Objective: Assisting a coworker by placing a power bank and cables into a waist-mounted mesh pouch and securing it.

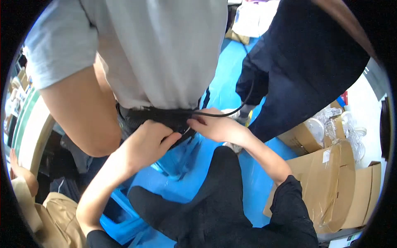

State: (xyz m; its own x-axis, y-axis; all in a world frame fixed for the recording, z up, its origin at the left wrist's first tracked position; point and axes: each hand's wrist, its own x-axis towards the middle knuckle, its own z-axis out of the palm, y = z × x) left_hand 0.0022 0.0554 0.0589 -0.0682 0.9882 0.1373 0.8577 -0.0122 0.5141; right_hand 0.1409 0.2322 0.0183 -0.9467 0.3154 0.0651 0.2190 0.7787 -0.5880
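Observation:
A person in a grey shirt (165, 53) stands close in front of me, with a black mesh pouch (178, 120) at waist height under the shirt's hem. My left hand (149, 142) grips the pouch's front, fingers curled over it and thumb along its lower edge. At the pouch's right end my right hand (217, 127) pinches its edge, beside a thin white strip. A black cable (219, 114) crosses the pouch top, passes over my right hand and curves up to the right. What lies inside the pouch is hidden.
Another person in dark clothes (306, 62) stands at the right. Cardboard boxes (314, 177) and clear plastic parts (326, 124) are at the lower right. Blue plastic stools (118, 223) stand on a blue floor (231, 78). A person in tan clothing (58, 215) is at the lower left, near a curved-looking table (35, 132).

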